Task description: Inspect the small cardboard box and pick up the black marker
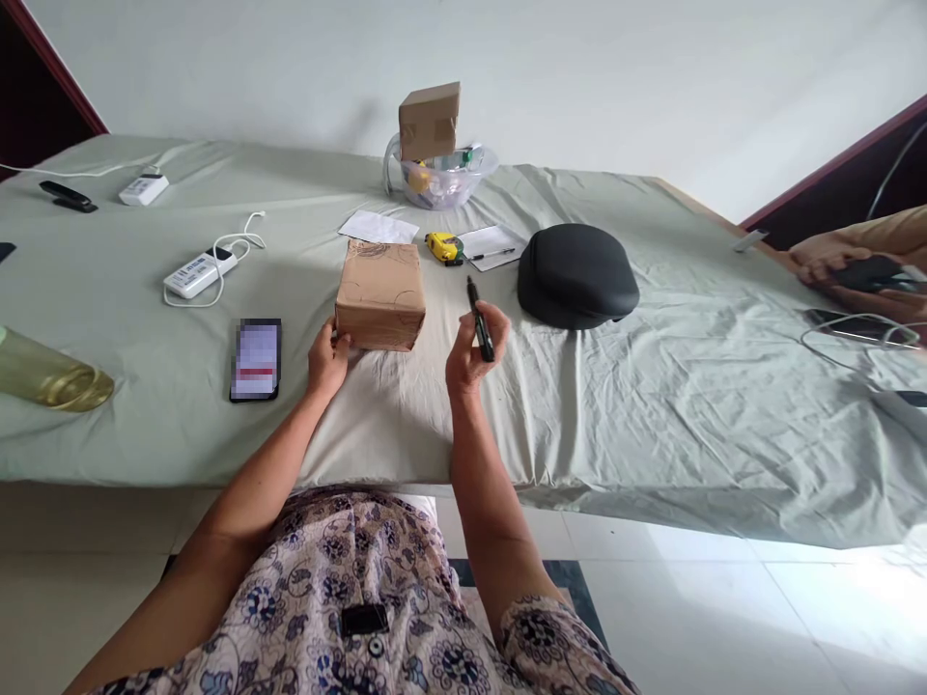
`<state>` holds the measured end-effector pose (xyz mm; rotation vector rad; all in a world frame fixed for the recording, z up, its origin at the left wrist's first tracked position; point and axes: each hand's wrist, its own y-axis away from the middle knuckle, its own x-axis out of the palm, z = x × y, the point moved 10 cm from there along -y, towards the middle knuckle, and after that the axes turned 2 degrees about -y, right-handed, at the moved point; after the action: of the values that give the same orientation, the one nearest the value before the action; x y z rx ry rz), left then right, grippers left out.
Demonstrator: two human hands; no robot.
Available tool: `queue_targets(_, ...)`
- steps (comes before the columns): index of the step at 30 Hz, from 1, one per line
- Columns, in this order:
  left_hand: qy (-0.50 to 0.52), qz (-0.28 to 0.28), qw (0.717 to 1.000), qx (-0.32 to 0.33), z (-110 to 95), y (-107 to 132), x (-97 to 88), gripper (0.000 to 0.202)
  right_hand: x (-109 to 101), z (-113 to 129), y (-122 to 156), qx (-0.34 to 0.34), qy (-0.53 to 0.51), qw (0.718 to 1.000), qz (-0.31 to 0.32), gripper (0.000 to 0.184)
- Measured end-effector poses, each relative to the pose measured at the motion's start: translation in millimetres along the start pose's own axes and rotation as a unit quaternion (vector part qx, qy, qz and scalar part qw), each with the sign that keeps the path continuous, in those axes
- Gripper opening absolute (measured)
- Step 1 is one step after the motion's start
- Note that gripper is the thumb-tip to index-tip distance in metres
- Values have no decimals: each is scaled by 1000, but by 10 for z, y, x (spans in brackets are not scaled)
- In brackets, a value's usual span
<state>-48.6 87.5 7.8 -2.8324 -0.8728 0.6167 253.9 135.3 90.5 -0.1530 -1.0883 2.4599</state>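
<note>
A brown cardboard box (380, 290) sits on the cloth-covered table in front of me, with dark pen lines on its top and front. My left hand (330, 362) grips its lower left corner, the thumb on the front face and some fingers hidden behind the side. To the right of the box, my right hand (474, 347) is closed round a black marker (479, 319), apart from the box. The marker's narrow end points up and away from me. Beyond the box lie a yellow tape measure (443, 247) and a white paper (378, 227).
A black case (577, 275) stands right of the marker. Farther back, a clear basin (453, 183) holds several items and another cardboard box (430, 121). Leftward are a phone (256, 359), a power strip (201, 271) and a bottle (54, 372). Another person's hands (832, 256) show at far right.
</note>
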Motion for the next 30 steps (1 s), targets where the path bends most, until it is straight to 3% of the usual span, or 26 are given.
queue_targets(4, -151, -20, 988, 29, -83, -17, -74, 28, 206, -418, -51, 79, 147, 978, 124, 41)
queue_targets(8, -182, -11, 983, 21, -100, -9, -66, 32, 322, -825, 143, 188, 303, 902, 244, 48)
queue_targets(12, -127, -49, 990, 37, -182, 11, -194, 64, 326, -913, 263, 222, 380, 847, 297, 44)
queue_targets(15, -118, -105, 987, 36, -254, 17, -512, 64, 329, -916, 273, 223, 396, 833, 317, 40)
queue_targets(19, -172, -154, 973, 6, -306, 36, -1153, 56, 329, -926, 243, 218, 395, 839, 305, 43)
queue_targets(23, -343, -198, 913, -99, -238, 150, -1787, 46, 316, -893, 180, 216, 368, 867, 257, 45)
queue_targets(25, -423, -166, 876, -163, -142, 210, -1890, 41, 316, -860, 153, 212, 353, 879, 240, 43)
queue_targets(27, -473, -128, 851, -191, -78, 245, -1861, 42, 315, -830, 134, 212, 335, 889, 227, 42)
queue_targets(30, -489, -95, 846, -190, -47, 229, -1730, 44, 285, -811, 104, 219, 308, 903, 204, 40)
